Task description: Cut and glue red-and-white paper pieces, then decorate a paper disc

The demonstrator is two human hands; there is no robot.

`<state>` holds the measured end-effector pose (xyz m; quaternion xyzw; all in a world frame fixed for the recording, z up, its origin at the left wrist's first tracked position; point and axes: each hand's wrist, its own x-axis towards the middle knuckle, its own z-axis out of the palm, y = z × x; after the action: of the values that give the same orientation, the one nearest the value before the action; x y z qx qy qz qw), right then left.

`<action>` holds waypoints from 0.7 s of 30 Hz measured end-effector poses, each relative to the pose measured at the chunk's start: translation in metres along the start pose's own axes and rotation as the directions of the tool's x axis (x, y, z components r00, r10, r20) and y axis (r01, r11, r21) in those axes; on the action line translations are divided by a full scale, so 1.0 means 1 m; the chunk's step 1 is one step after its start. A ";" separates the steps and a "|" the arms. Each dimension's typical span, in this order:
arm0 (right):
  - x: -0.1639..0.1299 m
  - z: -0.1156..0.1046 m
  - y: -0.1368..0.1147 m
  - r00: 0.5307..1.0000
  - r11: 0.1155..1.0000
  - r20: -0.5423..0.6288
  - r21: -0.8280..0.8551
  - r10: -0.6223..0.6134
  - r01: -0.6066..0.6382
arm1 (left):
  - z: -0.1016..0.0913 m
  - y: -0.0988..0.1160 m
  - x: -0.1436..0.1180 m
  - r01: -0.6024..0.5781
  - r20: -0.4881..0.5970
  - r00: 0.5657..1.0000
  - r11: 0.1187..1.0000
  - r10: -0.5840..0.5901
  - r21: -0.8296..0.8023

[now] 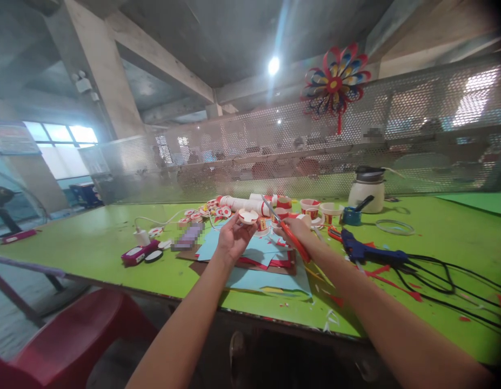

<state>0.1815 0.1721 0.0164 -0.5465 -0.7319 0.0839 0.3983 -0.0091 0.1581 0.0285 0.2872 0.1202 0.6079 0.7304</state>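
My left hand [234, 237] grips a small round white piece with a red edge [248, 216] between thumb and fingers, held up over the table. Orange-handled scissors [291, 237] are in my right hand [296, 231], blades slanting up and to the left, apart from the round piece. Part of the right hand's grip is hidden behind the handles. Beneath both hands lie light blue paper sheets [212, 244] on darker red and brown sheets. Just behind them are white rolls with red ends [242, 205] and several red-and-white paper cups [309, 206].
On the green table [92, 237], a blue glue gun [367, 249] trails black cables at right. Near it stand a blue pot [351, 216] and a cream jar [367, 195]. A purple box [140, 253] sits left. Behind rises a perforated metal screen [242, 151] bearing a paper flower [333, 84].
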 end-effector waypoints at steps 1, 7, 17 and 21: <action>0.000 0.000 -0.001 1.000 1.000 0.014 -0.030 0.007 -0.007 | 0.000 0.000 0.000 0.000 0.002 1.000 1.000 0.000 -0.001; -0.004 -0.005 -0.010 0.996 0.983 0.060 -0.175 0.070 -0.058 | 0.000 0.000 0.000 0.004 -0.007 1.000 1.000 -0.004 -0.002; -0.007 -0.010 -0.019 0.986 0.969 0.121 -0.235 0.111 -0.080 | 0.000 0.000 0.001 -0.017 -0.017 1.000 1.000 0.017 0.014; -0.006 -0.008 -0.016 0.986 0.971 0.132 -0.230 0.097 -0.065 | -0.001 0.000 0.002 -0.018 -0.016 1.000 1.000 0.018 0.011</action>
<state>0.1755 0.1582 0.0275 -0.6102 -0.7403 0.0554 0.2766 -0.0096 0.1602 0.0281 0.2874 0.1271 0.6161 0.7223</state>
